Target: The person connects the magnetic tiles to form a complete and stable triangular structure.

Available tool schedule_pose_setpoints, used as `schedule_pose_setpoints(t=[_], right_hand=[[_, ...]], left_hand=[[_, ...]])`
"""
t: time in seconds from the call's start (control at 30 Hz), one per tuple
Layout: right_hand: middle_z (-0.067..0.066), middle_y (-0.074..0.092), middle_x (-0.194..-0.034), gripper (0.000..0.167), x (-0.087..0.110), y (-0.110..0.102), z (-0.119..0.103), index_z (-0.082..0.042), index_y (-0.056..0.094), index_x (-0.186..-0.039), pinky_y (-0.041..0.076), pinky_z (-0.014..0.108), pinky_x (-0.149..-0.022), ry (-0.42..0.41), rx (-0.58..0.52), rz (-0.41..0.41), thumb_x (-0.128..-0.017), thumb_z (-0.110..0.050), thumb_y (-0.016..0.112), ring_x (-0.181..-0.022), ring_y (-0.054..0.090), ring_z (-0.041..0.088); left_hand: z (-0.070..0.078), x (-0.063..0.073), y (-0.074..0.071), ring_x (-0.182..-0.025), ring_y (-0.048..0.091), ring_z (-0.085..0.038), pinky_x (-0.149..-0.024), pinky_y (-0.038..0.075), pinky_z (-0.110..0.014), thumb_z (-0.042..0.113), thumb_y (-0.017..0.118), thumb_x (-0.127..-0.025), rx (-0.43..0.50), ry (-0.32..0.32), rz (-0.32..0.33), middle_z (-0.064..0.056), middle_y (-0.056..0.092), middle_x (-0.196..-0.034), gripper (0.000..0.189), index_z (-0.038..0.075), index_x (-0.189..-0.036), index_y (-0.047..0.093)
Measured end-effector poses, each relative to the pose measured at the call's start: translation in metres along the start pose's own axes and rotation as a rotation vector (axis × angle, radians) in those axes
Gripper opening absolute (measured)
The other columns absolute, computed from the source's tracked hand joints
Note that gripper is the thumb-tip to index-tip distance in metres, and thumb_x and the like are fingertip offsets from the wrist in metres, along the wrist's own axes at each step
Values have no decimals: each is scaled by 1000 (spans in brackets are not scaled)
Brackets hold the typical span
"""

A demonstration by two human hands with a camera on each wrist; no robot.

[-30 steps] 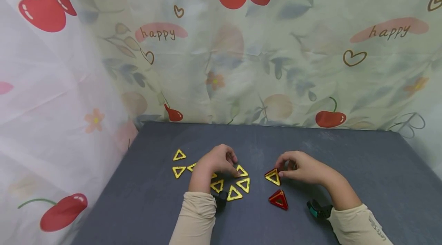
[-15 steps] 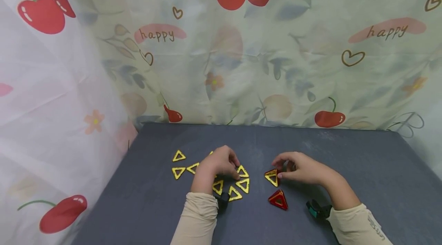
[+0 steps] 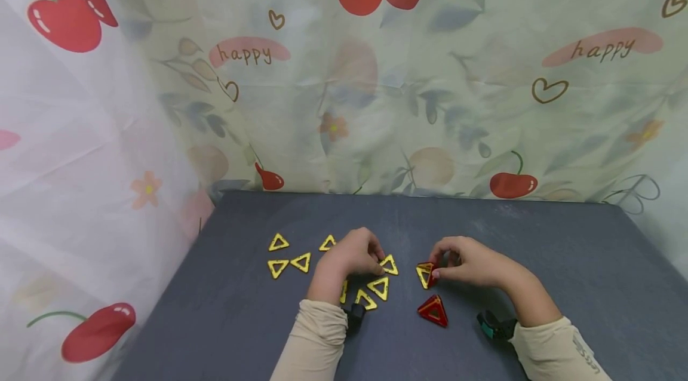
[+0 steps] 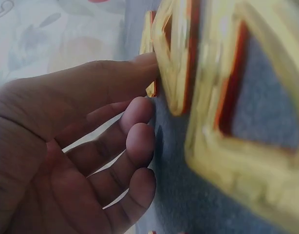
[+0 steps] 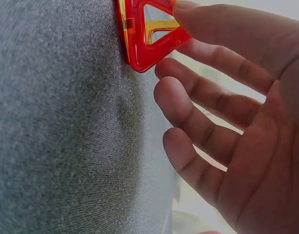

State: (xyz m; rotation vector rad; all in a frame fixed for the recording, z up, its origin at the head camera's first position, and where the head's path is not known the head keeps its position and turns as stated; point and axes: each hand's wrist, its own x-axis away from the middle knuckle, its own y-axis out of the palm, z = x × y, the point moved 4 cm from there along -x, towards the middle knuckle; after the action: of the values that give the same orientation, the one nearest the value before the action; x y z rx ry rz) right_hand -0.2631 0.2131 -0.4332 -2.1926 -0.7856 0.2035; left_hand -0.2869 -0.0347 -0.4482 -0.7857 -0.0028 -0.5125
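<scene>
Yellow triangle point(image 3: 394, 264): probably light, stiff and slick, best taken by its rim, pinched in near-closed left fingers point(image 4: 140, 139), with red-yellow piece point(image 5: 159, 53) likewise in right fingers point(image 5: 174, 97).

Foremost yellow triangle point(image 4: 210, 102) blurred, cut off by left wrist view's edges.
</scene>
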Motion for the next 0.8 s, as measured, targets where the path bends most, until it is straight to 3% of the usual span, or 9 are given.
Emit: schedule_pose_setpoints(t=[0.33,0.8], right_hand=[[-4,67,-94,12,1,-2,-1,-19,73,-98,49,27,-61,45,39,54,-95,-27,81,-69,58,13],[-4,68,-93,13,-1,-1,-3,-19,73,-98,48,26,-61,28,58,65,-96,-29,81,-69,57,11]], left_hand=[[11,-3,7,-72,62,-13,-70,52,-30,4,86,-86,-25,51,-34,0,71,-82,12,6,-97,81],[21,-4,16,-69,61,-11,-66,50,-27,6,84,-90,-77,71,-40,3,68,-80,10,8,-99,80]])
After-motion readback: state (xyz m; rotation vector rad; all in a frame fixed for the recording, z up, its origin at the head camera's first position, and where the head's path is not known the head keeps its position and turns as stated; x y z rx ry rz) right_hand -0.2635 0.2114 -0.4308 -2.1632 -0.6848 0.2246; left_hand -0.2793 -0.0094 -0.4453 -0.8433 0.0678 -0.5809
